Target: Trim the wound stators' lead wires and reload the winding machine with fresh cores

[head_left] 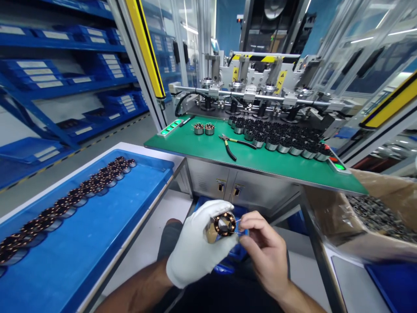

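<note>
My left hand (200,243), in a white glove, is closed around a ring-shaped motor stator (231,223) with copper windings. The stator's open centre faces up toward me. Thin copper wire ends (237,220) stick out of its right side. Bare and close beside it, my right hand (265,248) pinches at these wires with thumb and fingertips; the exact grip on the wire is small in view. Beyond the hands, a pair of cutting pliers (230,148) with black and yellow handles lies spread on the green mat. Two wound stators (209,129) stand left of the pliers.
The green mat (195,148) carries rows of black-topped stator cores (283,139) before a winding machine (254,82). At left, a blue tray (130,204) holds lines of wound stators (78,195). A cardboard box (329,213) of small parts stands right; blue shelves (65,45) rise far left.
</note>
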Motion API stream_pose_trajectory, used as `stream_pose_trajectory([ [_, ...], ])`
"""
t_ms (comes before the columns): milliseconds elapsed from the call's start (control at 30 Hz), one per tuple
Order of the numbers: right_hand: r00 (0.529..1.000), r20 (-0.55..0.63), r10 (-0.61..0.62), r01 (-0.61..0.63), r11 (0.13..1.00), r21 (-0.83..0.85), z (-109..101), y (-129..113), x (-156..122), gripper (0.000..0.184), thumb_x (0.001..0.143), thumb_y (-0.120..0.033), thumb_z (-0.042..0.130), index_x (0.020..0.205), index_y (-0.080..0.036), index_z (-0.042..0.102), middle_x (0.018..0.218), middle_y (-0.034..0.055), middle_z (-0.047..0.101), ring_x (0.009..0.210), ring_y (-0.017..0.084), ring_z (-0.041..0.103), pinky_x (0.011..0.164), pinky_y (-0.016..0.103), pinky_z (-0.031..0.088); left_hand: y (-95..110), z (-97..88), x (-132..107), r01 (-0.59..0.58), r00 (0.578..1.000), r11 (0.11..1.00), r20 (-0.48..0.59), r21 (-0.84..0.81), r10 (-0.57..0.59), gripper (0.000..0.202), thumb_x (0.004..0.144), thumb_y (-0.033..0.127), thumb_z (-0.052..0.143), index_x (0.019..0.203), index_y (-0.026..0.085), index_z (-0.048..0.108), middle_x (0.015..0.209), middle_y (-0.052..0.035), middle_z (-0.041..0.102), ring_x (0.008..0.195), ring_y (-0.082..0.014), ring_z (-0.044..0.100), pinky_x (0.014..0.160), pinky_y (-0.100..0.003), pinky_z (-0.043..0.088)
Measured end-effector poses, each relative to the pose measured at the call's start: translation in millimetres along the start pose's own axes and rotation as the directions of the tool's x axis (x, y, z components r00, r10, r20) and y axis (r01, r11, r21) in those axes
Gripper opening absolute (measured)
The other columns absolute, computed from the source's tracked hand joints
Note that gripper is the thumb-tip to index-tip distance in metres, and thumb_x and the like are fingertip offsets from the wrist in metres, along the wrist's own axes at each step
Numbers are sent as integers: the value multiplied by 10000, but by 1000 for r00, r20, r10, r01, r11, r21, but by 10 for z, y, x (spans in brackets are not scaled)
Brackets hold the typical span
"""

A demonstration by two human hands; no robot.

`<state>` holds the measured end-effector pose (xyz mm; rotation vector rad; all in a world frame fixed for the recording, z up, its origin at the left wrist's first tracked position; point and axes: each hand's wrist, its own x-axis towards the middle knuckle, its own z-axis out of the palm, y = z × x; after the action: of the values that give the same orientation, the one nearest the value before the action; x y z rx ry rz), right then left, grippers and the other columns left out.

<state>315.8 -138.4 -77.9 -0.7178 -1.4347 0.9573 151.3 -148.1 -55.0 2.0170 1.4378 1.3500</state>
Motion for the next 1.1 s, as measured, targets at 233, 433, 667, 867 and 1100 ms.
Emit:
stream_pose_trajectory([
  [233, 997, -59, -42, 37, 995, -95, -18, -24, 44, 122, 886, -136, 610, 780, -191, 634, 732, 8, 593, 712, 130, 570, 646, 252, 460, 50, 25, 12, 4, 1000, 998, 31, -59, -2, 431, 727, 128, 720, 1094, 286, 560, 1078, 26, 663, 996, -121, 660, 920, -202, 535],
  [433, 1000, 17, -23, 24, 995, -94, -2, -64, 82, 115, 878, -124, 611, 793, -187, 655, 740, 21, 616, 710, 140, 585, 643, 261, 477, 129, 19, 46, -19, 998, 996, 56, -91, 24, 268, 702, 82, 651, 904, 241, 576, 907, 20, 666, 859, -137, 673, 790, -223, 560],
  [667, 990, -4, -142, 140, 977, -163, -34, -66, 49, 143, 902, -88, 551, 885, -198, 641, 777, 28, 614, 751, 146, 593, 674, 278, 489, 49, 30, 3, 180, 979, 951, 138, -252, -149, 288, 675, 93, 630, 920, 245, 622, 897, -28, 715, 823, -225, 702, 748, -350, 622],
  [867, 985, 119, -125, 150, 962, -227, -106, -100, 133, 140, 880, -97, 603, 954, -199, 665, 840, 39, 629, 785, 143, 602, 687, 269, 501, -133, 68, -115, 299, 945, 894, 231, -333, -230, 387, 714, 47, 595, 1017, 276, 669, 899, -20, 751, 827, -252, 725, 720, -399, 651],
  [1100, 947, 66, -314, 321, 912, -256, -13, -179, -52, 234, 796, 9, 580, 907, -180, 662, 766, 39, 630, 702, 160, 595, 652, 333, 506, -156, 213, -108, 294, 951, 900, 197, -323, -239, 219, 788, 88, 570, 864, 259, 685, 702, 1, 704, 640, -200, 694, 573, -344, 632],
])
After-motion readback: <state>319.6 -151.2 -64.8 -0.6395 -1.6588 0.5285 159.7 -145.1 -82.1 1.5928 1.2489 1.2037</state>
